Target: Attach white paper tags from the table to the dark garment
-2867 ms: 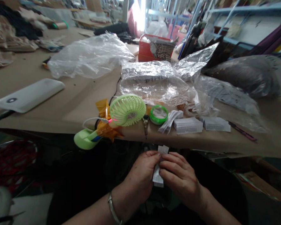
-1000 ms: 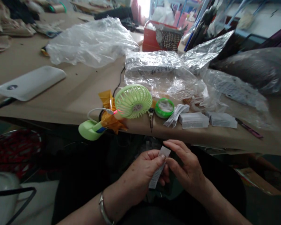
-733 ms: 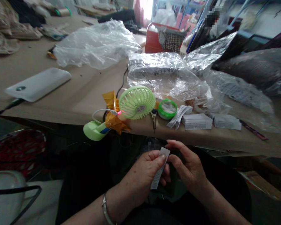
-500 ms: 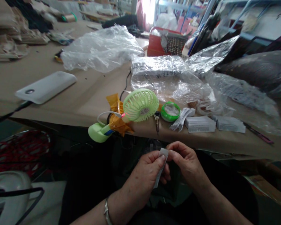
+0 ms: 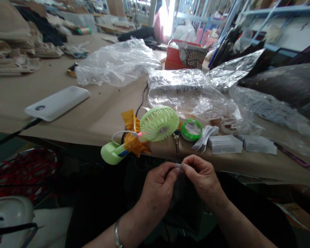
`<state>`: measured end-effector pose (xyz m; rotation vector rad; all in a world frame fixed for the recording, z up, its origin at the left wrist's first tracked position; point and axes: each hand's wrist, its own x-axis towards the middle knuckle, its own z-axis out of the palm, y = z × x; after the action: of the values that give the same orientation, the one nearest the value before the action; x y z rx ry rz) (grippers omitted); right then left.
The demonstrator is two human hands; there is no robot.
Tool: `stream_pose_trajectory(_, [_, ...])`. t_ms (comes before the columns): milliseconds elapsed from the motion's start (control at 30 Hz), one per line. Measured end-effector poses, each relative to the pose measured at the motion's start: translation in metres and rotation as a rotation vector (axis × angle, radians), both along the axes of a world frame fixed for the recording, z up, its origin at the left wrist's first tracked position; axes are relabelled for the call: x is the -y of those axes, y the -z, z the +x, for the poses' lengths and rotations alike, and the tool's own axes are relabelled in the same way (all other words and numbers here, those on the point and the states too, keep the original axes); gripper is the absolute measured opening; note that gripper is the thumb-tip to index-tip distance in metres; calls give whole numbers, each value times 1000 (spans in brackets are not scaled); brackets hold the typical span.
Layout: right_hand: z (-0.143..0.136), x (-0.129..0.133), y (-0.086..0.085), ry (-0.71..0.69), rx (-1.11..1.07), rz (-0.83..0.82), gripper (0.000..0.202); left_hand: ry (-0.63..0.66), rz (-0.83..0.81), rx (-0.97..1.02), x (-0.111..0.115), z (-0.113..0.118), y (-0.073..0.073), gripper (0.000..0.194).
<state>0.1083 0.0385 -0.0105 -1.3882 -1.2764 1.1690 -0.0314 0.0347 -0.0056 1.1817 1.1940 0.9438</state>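
Left hand (image 5: 156, 187) and right hand (image 5: 204, 177): fingertips close together, both pinching one paper strip (image 5: 179, 166), mostly hidden between them from where I watch. Bangle (image 5: 117, 234): one, on the left wrist. On the table (image 5: 105, 112) ahead of the hands, I list: green fan (image 5: 159, 123), beyond the left; small tool (image 5: 177, 143), straight ahead of the fingertips; green tub (image 5: 191, 130), beyond the right; two paper stacks (image 5: 225, 144), farther right.
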Motion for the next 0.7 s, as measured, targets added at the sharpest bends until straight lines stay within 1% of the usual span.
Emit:
stream_pose_trajectory(100, [-1, -4, 1, 1, 52, 38, 16, -24, 75, -61, -6, -1, 0, 13])
stream_pose_trajectory(267, [-3, -6, 0, 2, 105, 122, 13, -46, 147, -129, -11, 0, -1, 15])
stream_pose_trajectory(533, [-2, -7, 7, 1, 138, 180, 12, -63, 174, -133, -13, 2, -1, 15])
stream_pose_trajectory(700, [-1, -8, 7, -15, 146, 202, 11, -62, 202, -151, -15, 2, -1, 17])
